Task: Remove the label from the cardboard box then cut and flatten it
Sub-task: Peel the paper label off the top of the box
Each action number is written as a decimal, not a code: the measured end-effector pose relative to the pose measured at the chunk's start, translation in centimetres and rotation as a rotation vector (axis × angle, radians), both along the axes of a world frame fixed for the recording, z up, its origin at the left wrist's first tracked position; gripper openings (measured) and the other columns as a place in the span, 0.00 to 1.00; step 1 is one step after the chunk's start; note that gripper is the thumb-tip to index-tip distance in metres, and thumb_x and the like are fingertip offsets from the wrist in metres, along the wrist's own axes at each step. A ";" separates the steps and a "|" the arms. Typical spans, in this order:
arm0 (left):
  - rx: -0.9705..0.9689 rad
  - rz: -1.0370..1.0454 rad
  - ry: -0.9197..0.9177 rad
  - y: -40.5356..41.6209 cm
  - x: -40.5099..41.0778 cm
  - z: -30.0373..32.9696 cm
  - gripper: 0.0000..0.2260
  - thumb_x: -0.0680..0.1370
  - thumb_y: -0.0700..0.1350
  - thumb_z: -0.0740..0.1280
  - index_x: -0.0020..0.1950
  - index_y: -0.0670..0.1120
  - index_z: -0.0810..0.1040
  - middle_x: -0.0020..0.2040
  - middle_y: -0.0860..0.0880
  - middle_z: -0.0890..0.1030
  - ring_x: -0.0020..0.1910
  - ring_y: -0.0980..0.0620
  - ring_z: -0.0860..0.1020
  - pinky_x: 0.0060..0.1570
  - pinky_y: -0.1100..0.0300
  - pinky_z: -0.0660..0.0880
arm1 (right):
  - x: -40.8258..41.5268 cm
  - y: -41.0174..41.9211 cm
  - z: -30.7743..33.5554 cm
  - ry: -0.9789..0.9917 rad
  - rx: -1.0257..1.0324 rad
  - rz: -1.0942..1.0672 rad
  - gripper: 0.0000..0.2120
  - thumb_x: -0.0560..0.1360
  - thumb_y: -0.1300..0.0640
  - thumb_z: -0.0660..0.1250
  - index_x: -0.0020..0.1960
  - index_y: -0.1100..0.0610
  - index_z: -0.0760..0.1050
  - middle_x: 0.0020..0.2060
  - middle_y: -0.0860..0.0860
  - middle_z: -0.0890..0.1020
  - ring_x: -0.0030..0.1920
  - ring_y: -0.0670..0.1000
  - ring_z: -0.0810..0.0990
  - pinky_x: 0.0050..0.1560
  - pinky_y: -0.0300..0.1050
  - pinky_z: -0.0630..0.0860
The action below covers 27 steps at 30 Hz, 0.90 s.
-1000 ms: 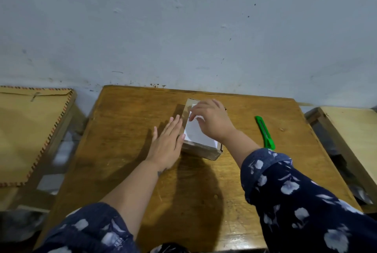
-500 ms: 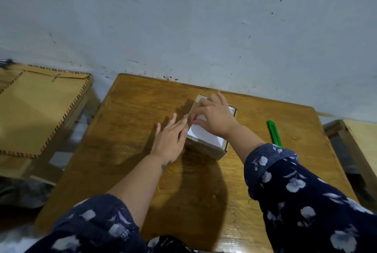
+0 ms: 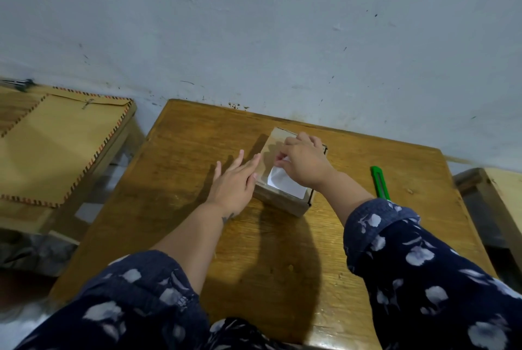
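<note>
Cardboard box point(image 3: 285, 197) is sitting on the bench point(image 3: 180, 157); left hand point(image 3: 234, 183) is lying flat against its left side, fingers straight, while right hand point(image 3: 303, 164) is pinching the white label point(image 3: 282, 183) on top.

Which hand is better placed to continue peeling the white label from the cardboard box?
The right hand: it already pinches the lifted corner of the white paper label. The left hand lies flat, bracing the small brown cardboard box.

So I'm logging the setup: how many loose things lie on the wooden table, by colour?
Brown: 1, the small brown cardboard box
White: 1, the white paper label on the box top
Green: 1, the green plastic utility knife
Total: 3
</note>
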State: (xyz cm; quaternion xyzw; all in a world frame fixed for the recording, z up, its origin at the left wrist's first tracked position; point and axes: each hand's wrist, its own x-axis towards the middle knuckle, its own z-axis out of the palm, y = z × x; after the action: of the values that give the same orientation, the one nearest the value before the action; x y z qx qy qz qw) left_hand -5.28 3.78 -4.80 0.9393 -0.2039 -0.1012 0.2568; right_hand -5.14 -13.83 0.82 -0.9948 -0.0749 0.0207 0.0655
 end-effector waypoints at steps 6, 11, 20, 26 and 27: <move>0.105 -0.034 -0.020 -0.1 -0.2 0.1 0.22 0.84 0.52 0.44 0.78 0.54 0.46 0.79 0.54 0.52 0.76 0.57 0.42 0.74 0.41 0.40 | -0.2 -0.4 -0.1 -0.032 0.164 -0.060 0.06 0.76 0.50 0.65 0.47 0.48 0.80 0.44 0.45 0.76 0.50 0.50 0.67 0.53 0.48 0.62; 0.222 -0.170 -0.226 0.1 -0.2 -0.5 0.26 0.82 0.56 0.42 0.78 0.51 0.40 0.78 0.53 0.39 0.75 0.56 0.36 0.73 0.39 0.37 | -0.2 -0.3 0.3 -0.025 0.259 -0.046 0.05 0.73 0.51 0.69 0.45 0.50 0.82 0.40 0.47 0.75 0.47 0.52 0.72 0.56 0.49 0.66; 0.215 -0.194 -0.189 -0.3 -0.2 -1.3 0.28 0.81 0.61 0.43 0.78 0.52 0.43 0.78 0.56 0.40 0.75 0.57 0.35 0.72 0.40 0.33 | -0.2 0.1 0.2 0.001 0.275 -0.081 0.05 0.74 0.55 0.68 0.47 0.55 0.82 0.41 0.46 0.73 0.43 0.46 0.72 0.44 0.41 0.67; 0.140 -0.142 -0.121 -0.6 -0.6 -1.2 0.24 0.83 0.54 0.45 0.78 0.55 0.44 0.77 0.59 0.40 0.75 0.57 0.34 0.71 0.39 0.33 | -0.4 0.2 0.1 0.030 0.273 -0.089 0.05 0.75 0.58 0.67 0.46 0.57 0.81 0.42 0.49 0.75 0.44 0.50 0.75 0.46 0.44 0.73; 0.120 -0.125 -0.110 -0.7 -0.7 -1.1 0.23 0.83 0.53 0.45 0.78 0.55 0.44 0.77 0.60 0.40 0.75 0.57 0.34 0.71 0.39 0.32 | -0.5 0.2 0.1 0.037 0.272 -0.089 0.05 0.75 0.59 0.66 0.46 0.58 0.81 0.43 0.50 0.76 0.44 0.51 0.75 0.46 0.44 0.73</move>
State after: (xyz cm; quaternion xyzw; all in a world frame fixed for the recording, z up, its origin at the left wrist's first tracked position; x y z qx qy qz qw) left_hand -6.00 3.13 -5.95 0.9425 -0.2697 -0.0772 0.1815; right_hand -5.63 -13.60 0.93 -0.9786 -0.0315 0.0256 0.2019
